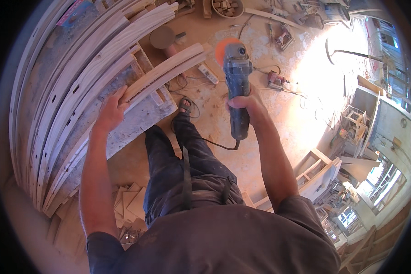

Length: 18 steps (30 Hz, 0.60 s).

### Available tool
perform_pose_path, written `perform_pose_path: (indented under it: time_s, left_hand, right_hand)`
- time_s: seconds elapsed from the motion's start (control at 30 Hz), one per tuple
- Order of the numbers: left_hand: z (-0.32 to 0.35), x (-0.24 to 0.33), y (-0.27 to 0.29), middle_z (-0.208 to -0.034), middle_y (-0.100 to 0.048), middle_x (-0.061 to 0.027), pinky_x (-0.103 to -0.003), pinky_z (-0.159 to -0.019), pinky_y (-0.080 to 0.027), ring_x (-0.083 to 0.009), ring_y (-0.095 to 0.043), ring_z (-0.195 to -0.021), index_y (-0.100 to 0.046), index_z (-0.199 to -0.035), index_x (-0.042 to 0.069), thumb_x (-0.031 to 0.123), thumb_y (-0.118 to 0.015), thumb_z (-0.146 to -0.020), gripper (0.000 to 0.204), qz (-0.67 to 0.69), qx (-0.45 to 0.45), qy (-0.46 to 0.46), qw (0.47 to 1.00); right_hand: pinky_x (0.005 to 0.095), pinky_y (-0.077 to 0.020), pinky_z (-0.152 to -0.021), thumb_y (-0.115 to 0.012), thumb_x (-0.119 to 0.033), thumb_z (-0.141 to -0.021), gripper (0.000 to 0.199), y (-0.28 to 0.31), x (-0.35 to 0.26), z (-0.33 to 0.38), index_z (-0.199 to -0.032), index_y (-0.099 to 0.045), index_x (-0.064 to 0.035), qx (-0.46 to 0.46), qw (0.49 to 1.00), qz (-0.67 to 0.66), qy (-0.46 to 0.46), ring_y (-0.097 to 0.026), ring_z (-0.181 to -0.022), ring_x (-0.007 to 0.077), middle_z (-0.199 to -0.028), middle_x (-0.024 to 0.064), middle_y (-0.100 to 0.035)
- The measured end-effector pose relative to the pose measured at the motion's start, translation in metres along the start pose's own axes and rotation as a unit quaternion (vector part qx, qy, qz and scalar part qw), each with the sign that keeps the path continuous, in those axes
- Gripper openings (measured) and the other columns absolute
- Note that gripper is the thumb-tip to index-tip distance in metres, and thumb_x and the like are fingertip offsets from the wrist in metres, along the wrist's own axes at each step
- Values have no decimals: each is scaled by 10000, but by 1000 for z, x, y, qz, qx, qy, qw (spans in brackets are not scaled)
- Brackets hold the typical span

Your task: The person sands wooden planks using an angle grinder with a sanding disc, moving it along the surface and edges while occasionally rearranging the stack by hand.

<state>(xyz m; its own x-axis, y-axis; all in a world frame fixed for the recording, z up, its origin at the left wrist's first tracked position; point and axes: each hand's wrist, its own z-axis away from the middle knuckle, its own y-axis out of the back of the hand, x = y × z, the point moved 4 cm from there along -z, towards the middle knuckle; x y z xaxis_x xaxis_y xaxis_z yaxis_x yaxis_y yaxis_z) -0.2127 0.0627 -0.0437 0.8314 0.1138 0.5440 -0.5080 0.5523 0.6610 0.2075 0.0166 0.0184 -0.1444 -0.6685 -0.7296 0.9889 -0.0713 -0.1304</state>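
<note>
**A:** What does the head view show?

**B:** A person stands on a sawdust-covered floor (269, 137). The right hand (246, 104) is wrapped tight around the body of a grey angle grinder (236, 86), held out in front at mid-frame, its orange disc (223, 48) at the far end. A black cord (214, 144) trails from its handle.

**A:** And the left hand?

**B:** The left hand (110, 108) closes over the near end of a curved wooden slat (166, 73), which lies across a dusty workbench (141, 116). More curved slats (68, 91) are stacked on the left.
</note>
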Motion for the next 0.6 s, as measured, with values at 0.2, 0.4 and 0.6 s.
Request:
perform_pose_path:
  time_s: [0.2, 0.4, 0.6]
  left_hand:
    - [-1, -6, -2, -1454, -567, -252, -406, -1163, -382, -403, -523, -1368, -516, -1489, 28, 131, -653, -929, 586, 31, 8, -11, 999]
    - [2, 5, 1, -1457, -568, -246, -409, -1155, -390, -400, -522, -1371, -530, -1476, 25, 118, -665, -921, 579, 33, 12, -15, 999]
    - [-3, -10, 0, -1422, -592, -247, -383, -1137, -398, -377, -562, -1318, -577, -1414, -24, 153, -687, -920, 536, 90, -98, 33, 991]
  right_hand:
    - [351, -547, -660, -754, -140, -639, 450, -16, -16, -15, -1039, -604, -1, -5, 999, 45, -17, -653, -680, 216, -804, 104, -650]
    - [356, -549, -661, -746, -111, -663, 450, -15, -16, -6, -1072, -595, 2, 4, 999, 35, -35, -659, -687, 219, -816, 110, -654]
    - [357, -554, -680, -729, -68, -660, 473, 3, -11, 1, -1100, -582, 20, 36, 999, -16, -15, -662, -690, 219, -840, 105, -658]
